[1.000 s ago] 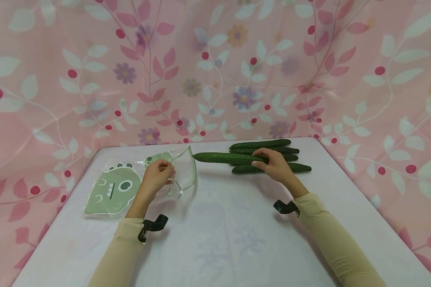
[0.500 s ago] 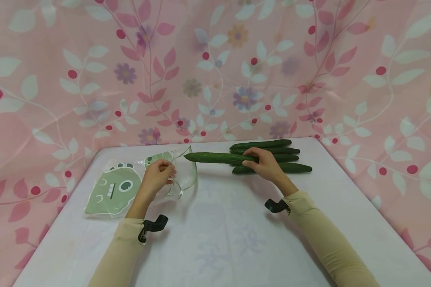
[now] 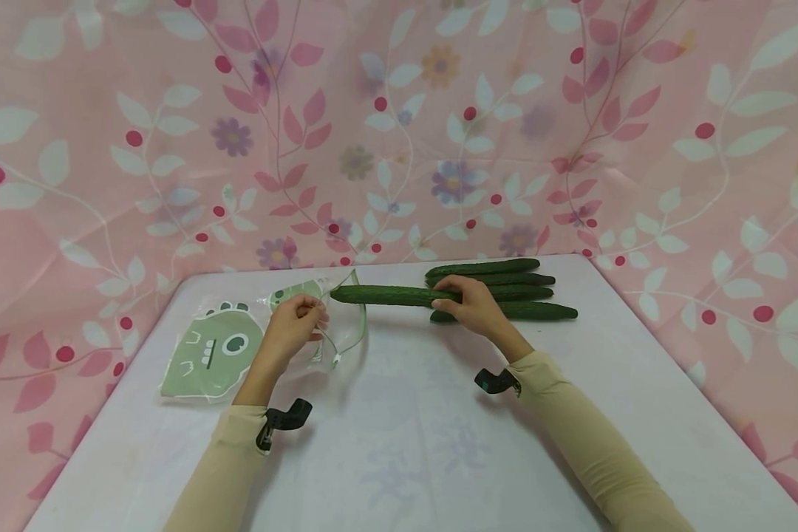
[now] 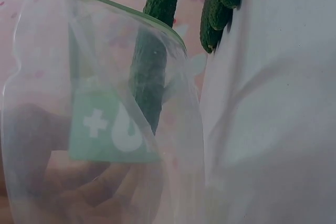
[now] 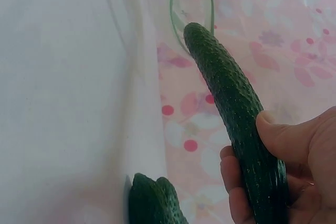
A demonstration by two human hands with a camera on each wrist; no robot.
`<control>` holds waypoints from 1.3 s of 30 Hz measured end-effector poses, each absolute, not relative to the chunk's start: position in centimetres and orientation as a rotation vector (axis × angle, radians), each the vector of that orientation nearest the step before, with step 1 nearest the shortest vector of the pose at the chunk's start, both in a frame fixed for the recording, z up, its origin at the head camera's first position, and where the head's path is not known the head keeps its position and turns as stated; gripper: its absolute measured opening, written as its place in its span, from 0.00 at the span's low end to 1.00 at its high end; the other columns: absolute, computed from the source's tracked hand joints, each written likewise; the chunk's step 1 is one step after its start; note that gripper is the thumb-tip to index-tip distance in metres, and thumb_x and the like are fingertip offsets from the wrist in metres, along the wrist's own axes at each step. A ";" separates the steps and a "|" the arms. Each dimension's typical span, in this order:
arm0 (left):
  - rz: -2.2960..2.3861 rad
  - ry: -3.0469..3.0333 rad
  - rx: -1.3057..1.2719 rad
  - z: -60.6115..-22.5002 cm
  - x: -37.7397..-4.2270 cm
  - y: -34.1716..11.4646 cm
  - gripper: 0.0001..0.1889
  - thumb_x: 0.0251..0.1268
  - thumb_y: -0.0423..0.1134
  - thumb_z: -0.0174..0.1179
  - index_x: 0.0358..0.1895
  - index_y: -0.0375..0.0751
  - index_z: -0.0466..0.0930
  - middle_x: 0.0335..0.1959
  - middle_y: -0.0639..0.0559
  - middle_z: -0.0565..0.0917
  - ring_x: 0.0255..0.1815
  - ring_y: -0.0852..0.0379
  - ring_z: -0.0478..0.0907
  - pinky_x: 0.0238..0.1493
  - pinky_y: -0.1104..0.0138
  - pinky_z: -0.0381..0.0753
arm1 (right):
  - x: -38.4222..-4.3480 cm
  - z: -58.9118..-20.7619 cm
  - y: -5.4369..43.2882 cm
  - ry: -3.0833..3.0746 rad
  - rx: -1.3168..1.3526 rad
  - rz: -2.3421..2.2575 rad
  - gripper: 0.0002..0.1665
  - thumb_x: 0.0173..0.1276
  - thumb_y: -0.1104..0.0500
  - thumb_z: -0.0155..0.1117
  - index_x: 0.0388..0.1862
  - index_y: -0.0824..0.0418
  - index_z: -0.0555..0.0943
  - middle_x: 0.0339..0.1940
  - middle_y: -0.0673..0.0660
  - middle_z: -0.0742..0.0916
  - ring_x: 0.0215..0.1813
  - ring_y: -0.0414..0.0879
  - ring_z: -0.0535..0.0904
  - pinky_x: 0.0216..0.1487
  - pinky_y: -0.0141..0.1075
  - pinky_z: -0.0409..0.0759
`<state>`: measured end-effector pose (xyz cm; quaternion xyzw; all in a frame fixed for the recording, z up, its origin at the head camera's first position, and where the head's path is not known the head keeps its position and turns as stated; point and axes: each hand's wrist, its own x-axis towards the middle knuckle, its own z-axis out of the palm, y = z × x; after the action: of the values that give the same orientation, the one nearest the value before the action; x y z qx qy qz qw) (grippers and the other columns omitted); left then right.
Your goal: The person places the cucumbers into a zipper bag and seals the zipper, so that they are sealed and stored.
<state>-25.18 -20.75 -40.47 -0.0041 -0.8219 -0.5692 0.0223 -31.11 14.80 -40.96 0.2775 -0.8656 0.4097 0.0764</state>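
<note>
My left hand point(image 3: 294, 325) pinches the edge of a clear zip bag point(image 4: 178, 129) with a green rim and a green print, and its mouth stands open toward the right. In my right hand point(image 3: 472, 307) a long bumpy cucumber point(image 3: 386, 295) is gripped near its right end, thumb on one side and fingers round the other. Its free tip reaches past the green rim into the bag's mouth. The left wrist view shows the cucumber's lower part through the film. In the right wrist view, the tip overlaps the rim point(image 5: 212, 11).
Several more cucumbers point(image 3: 539, 311) lie side by side behind and beside my right hand. At the left, another clear bag with a green cartoon face point(image 3: 213, 351) lies flat on the white table point(image 3: 399, 443). A pink floral cloth point(image 3: 399, 133) hangs behind.
My right hand has moved left with the cucumber, whose tip has passed from the bag's rim into its mouth. My left hand and the bag have hardly moved.
</note>
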 end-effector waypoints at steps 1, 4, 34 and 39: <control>-1.767 -2.545 -0.015 -40.5 -25.2 -20.8 0.17 0.82 0.40 0.56 0.58 0.26 0.77 0.46 0.34 0.85 0.47 0.43 0.83 0.43 0.59 0.88 | -31.2 -41.0 14.6 -2.595 0.834 1.224 0.17 0.74 0.58 0.71 0.57 0.63 0.84 0.54 0.59 0.86 0.50 0.53 0.81 0.51 0.51 0.79; -1.771 -2.542 -0.022 -40.5 -25.1 -20.8 0.17 0.82 0.40 0.56 0.58 0.26 0.77 0.46 0.34 0.85 0.47 0.43 0.83 0.43 0.59 0.88 | -31.2 -41.0 14.0 -2.591 0.840 1.222 0.17 0.74 0.58 0.72 0.57 0.64 0.84 0.54 0.60 0.87 0.49 0.53 0.82 0.50 0.51 0.79; -1.819 -2.501 -0.090 -39.6 -24.6 -19.9 0.15 0.83 0.40 0.55 0.56 0.29 0.78 0.46 0.35 0.85 0.46 0.41 0.84 0.45 0.55 0.88 | -31.7 -41.6 9.4 -2.667 0.813 1.242 0.18 0.73 0.55 0.72 0.57 0.62 0.85 0.51 0.57 0.87 0.48 0.51 0.81 0.49 0.49 0.80; -1.834 -2.464 -0.105 -39.3 -24.7 -20.2 0.15 0.83 0.40 0.55 0.56 0.28 0.78 0.45 0.34 0.86 0.46 0.43 0.84 0.44 0.56 0.88 | -31.8 -41.9 9.2 -2.718 0.808 1.230 0.18 0.74 0.54 0.72 0.57 0.61 0.86 0.52 0.57 0.87 0.50 0.51 0.82 0.51 0.49 0.81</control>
<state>-24.70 -20.20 -39.30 -0.0342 -0.8013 -0.5964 0.0343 -31.76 9.17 -41.89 0.2613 -0.8791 0.3979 0.0254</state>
